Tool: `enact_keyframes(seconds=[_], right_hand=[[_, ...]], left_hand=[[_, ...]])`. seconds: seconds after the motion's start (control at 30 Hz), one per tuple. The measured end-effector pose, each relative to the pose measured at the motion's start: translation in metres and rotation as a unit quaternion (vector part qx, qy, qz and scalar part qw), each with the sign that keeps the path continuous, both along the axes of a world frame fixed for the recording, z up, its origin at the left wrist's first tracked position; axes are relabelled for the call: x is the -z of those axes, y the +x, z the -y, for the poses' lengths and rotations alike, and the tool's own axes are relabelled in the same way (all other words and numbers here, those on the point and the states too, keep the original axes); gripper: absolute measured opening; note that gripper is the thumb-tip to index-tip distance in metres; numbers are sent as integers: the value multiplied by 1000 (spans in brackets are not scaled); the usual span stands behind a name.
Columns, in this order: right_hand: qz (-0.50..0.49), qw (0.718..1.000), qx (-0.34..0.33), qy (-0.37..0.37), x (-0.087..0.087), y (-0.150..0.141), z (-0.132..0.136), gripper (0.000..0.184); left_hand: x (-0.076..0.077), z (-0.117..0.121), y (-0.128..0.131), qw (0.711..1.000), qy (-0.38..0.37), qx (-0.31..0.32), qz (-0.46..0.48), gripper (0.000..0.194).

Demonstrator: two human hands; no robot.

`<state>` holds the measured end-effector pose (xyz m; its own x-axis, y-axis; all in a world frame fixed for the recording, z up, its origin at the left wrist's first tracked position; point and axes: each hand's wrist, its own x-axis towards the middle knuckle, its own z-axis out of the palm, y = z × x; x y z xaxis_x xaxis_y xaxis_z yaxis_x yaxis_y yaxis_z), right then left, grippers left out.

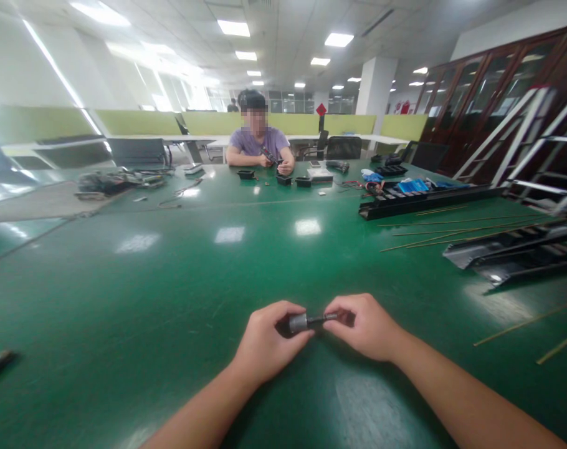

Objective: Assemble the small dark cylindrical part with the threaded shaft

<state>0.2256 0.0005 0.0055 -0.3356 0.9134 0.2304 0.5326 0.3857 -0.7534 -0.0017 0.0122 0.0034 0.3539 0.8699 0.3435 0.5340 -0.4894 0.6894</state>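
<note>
Low over the table's near side, my left hand (265,342) curls its thumb and fingers round a short grey metal cylinder (298,322). A thin dark shaft (316,320) sticks out of the cylinder toward the right, in line with it. My right hand (370,330) pinches the far end of that shaft between thumb and fingertips. The piece lies roughly level between both hands. Its exact kind is not clear, and its left end is hidden in my left palm.
Across the green table (194,268) a person (260,138) holds a dark tool, with small black boxes (303,181) in front. Long black metal channels (424,198) and thin brass-coloured rods (452,236) lie to the right. A stepladder (503,134) stands behind them.
</note>
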Motion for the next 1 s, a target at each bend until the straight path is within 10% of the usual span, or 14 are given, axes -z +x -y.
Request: enact_keyframes(seconds=[1.0], right_hand=[[11, 1000, -1, 10, -3, 3, 0, 9]], left_hand=[[0, 1, -1, 1000, -12, -9, 6, 22]])
